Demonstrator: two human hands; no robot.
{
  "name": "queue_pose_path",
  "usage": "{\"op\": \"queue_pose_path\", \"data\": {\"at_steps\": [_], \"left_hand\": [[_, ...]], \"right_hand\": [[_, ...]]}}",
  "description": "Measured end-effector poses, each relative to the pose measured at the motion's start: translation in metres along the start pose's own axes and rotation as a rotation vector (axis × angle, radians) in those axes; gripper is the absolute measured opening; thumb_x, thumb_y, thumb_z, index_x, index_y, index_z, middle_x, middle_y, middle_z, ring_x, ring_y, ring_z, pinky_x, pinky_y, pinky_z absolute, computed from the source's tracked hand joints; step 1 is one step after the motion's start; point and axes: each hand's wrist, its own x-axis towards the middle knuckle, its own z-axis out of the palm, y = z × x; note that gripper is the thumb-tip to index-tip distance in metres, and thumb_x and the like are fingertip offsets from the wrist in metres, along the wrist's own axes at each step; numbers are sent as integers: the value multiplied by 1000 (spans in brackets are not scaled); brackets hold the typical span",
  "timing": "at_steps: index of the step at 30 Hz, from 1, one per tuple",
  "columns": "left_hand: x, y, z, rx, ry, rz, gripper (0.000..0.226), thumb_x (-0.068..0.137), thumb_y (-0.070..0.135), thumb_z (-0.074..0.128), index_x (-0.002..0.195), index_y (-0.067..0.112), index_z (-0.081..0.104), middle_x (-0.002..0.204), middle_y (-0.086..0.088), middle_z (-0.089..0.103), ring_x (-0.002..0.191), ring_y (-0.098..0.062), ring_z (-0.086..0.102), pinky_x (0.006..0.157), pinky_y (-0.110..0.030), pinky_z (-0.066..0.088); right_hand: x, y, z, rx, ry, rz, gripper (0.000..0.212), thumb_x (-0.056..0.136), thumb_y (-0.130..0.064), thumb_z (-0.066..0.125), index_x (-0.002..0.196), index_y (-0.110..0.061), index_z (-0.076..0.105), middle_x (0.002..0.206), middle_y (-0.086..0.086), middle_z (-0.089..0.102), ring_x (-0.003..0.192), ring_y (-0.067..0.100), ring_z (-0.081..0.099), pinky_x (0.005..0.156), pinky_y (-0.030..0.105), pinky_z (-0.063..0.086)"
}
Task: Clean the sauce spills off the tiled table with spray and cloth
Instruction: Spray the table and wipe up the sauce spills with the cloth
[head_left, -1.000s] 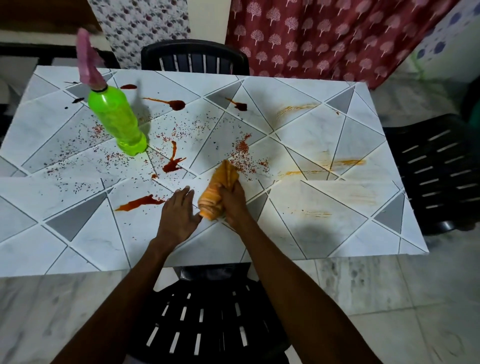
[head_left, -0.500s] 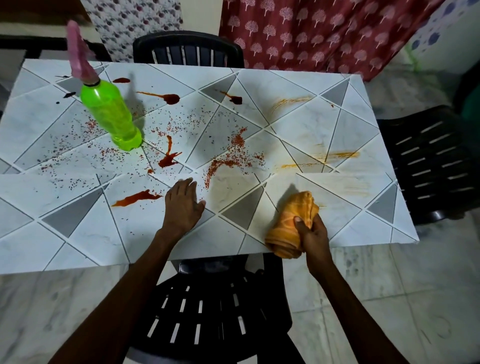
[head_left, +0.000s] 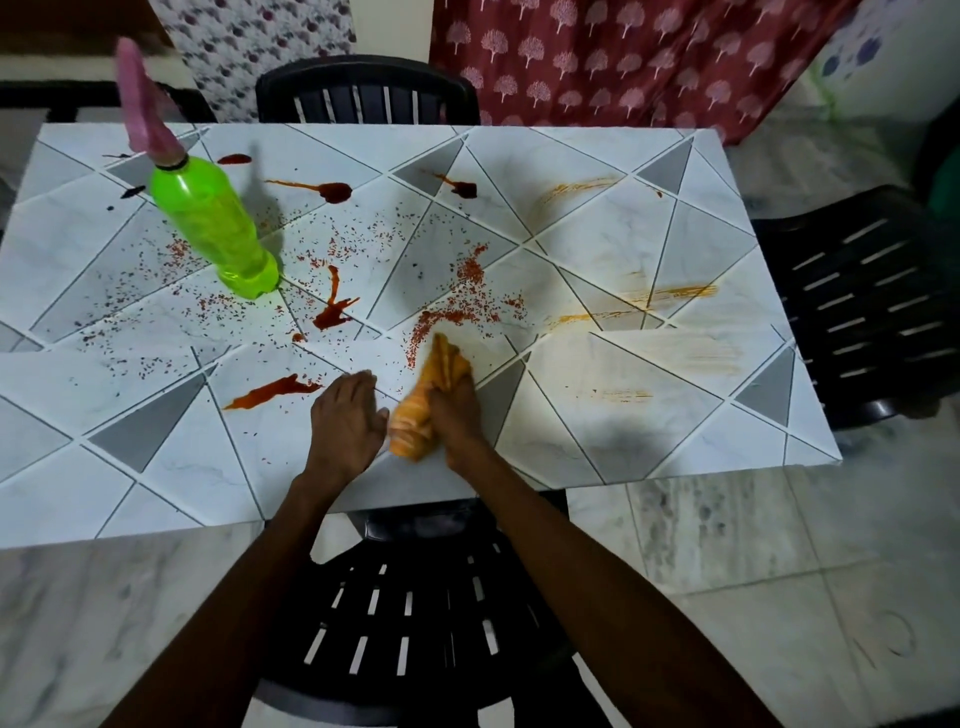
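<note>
**Q:** Where is the cloth (head_left: 428, 405), and how does it look?

**A:** It is bunched into an orange-yellow roll and lies on the tiled surface (head_left: 597, 415) near the front edge. Its far end touches the lower fringe of a patch of red flakes (head_left: 467, 301).

**Q:** What are the hands doing?

**A:** The right hand (head_left: 457, 410) grasps the roll, fingers curled round its near half and pressing it down. Bunching probably gives a firm wiping edge. The left hand (head_left: 345, 421) lies released and flat on the tiles just beside the cloth, apparently as a brace.

**Q:** And the spills?

**A:** A red streak (head_left: 272, 391) lies left of the hands, and a red splash (head_left: 332, 312) farther back. On the right there are only pale orange smears (head_left: 670, 296), which suggests that side is wiped and the left is not.

**Q:** And the spray?

**A:** The green spray bottle (head_left: 213, 228), with a pink nozzle, stands upright at the far left. It is well apart from both hands and out of the wiping path. A black chair (head_left: 415, 597) stands at the near side.
</note>
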Motion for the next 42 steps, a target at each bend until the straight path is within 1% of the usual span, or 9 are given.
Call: {"op": "queue_pose_path", "data": {"at_steps": [5, 12, 19, 24, 27, 29, 31, 35, 42], "left_hand": [[8, -9, 2, 11, -33, 14, 52, 87, 32, 56, 128, 0, 59, 129, -20, 61, 120, -40, 56, 96, -53, 48], [39, 15, -1, 32, -112, 22, 66, 84, 43, 69, 132, 2, 52, 138, -20, 54, 127, -38, 51, 102, -52, 46], [57, 24, 3, 28, -140, 17, 74, 82, 45, 73, 136, 0, 48, 139, -22, 53, 126, -40, 51, 102, -54, 46], [57, 21, 1, 14, -118, 11, 75, 84, 42, 72, 139, -2, 46, 144, -24, 48, 132, -40, 46, 106, -53, 43], [59, 20, -1, 22, -84, 18, 73, 87, 43, 69, 138, -4, 47, 143, -26, 48, 133, -40, 45, 107, -51, 42], [64, 15, -3, 28, -54, -10, 72, 88, 44, 66, 138, -4, 48, 141, -25, 50, 132, -39, 46, 108, -49, 43], [69, 13, -5, 23, -35, -46, 71, 88, 41, 68, 138, -5, 48, 140, -26, 51, 132, -39, 47, 109, -48, 42], [75, 7, -4, -12, -15, -104, 67, 85, 36, 72, 133, -7, 54, 134, -27, 56, 126, -41, 52, 105, -49, 46], [87, 20, -1, -44, 138, -194, 56, 80, 27, 65, 125, -5, 58, 123, -24, 62, 111, -41, 60, 94, -45, 52]], "right_hand": [[9, -19, -13, -48, -26, -23, 52, 92, -15, 58, 143, -16, 45, 136, 14, 58, 121, 36, 57, 103, 52, 49], [-14, -4, -145, -143, 226, -118, 46, 81, -31, 59, 126, -28, 56, 120, 5, 69, 108, 28, 66, 96, 51, 54], [5, 21, -231, -131, 470, 28, 53, 74, -33, 54, 126, -22, 56, 121, 11, 66, 110, 34, 62, 99, 52, 50], [94, 57, -186, 32, 278, 95, 45, 59, -41, 57, 100, -23, 61, 89, 7, 66, 89, 36, 65, 77, 51, 57], [101, 8, -116, 56, 219, 36, 50, 75, -37, 56, 123, -22, 58, 111, 12, 70, 102, 37, 67, 90, 55, 57], [96, -35, -72, -16, 176, -12, 55, 92, -29, 55, 143, -14, 46, 135, 16, 59, 119, 37, 58, 102, 46, 49], [107, -57, -39, -100, 110, -38, 56, 101, -22, 50, 153, -9, 33, 147, 16, 49, 128, 35, 52, 96, 34, 43], [129, -82, 12, -100, -53, -70, 60, 98, -9, 51, 155, -8, 29, 149, 15, 46, 131, 33, 50, 87, 23, 38], [153, -102, 7, -152, -283, -133, 45, 91, -5, 56, 136, -5, 53, 130, 16, 62, 120, 35, 59, 98, 41, 51]]}}
